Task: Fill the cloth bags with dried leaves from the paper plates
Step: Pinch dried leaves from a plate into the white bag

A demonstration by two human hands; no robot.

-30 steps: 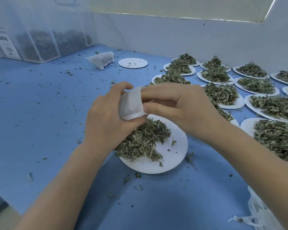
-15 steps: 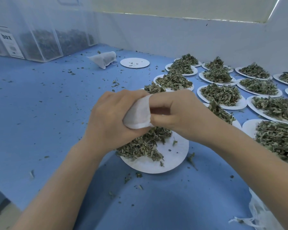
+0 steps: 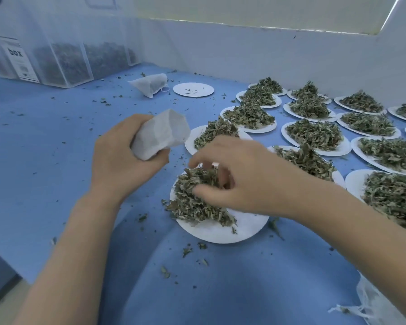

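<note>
A blue table [image 3: 45, 160] bears leaf-heaped paper plates [image 3: 314, 139] and a filled bag [image 3: 150, 84].

place: herb-packing workbench | evidence: rows of leaf-heaped paper plates [image 3: 314, 139], blue table cover [image 3: 45, 141], clear storage box [image 3: 61, 59]

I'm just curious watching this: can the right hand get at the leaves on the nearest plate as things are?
Yes, it seems so. The right hand is already down in the dried leaves on the nearest paper plate, fingers curling into the pile. Nothing lies between; the left hand holds the cloth bag off to the side.

soft even daylight, faint shadows; motion blur on right hand [image 3: 242, 179], wide-angle edge bending
</note>
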